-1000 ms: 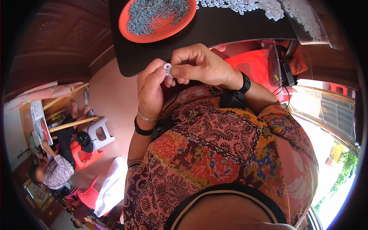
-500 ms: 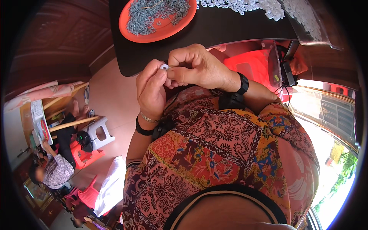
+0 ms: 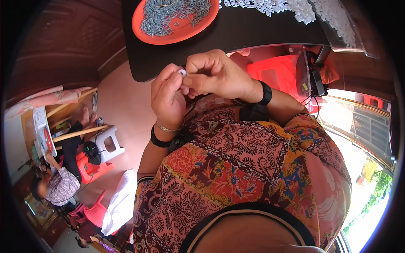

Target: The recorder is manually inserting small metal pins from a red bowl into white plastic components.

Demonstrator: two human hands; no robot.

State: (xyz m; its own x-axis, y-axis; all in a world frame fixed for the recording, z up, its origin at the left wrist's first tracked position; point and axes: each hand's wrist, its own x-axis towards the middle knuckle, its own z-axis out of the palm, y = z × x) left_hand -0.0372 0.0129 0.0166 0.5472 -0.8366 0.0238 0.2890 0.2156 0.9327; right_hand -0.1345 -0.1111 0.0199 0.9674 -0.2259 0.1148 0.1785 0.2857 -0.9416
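A small white plastic piece with a dark hole (image 3: 182, 72) is pinched between the thumb and forefinger of my left hand (image 3: 167, 95). My right hand (image 3: 221, 78) is closed right against it, thumb and fingers pressed together at the piece's side. Whatever those right fingertips hold is hidden. Both hands are above my lap, just off the near edge of the black table (image 3: 168, 59). Beyond them on the table rests an orange plate (image 3: 185, 33) heaped with small grey screws (image 3: 166, 19). Many similar white plastic pieces (image 3: 291, 8) lie at the far right.
A clear plastic tray (image 3: 356, 47) with more white pieces stands at the table's right. Under the table is a red plastic stool (image 3: 274, 71). Off to the left another person (image 3: 63, 185) sits at a wooden table, near a grey stool (image 3: 110, 144) and red stool (image 3: 95, 170).
Both hands stay together around the white piece, with only a slight shift of the fingers. The left fingers cover a little more of it.
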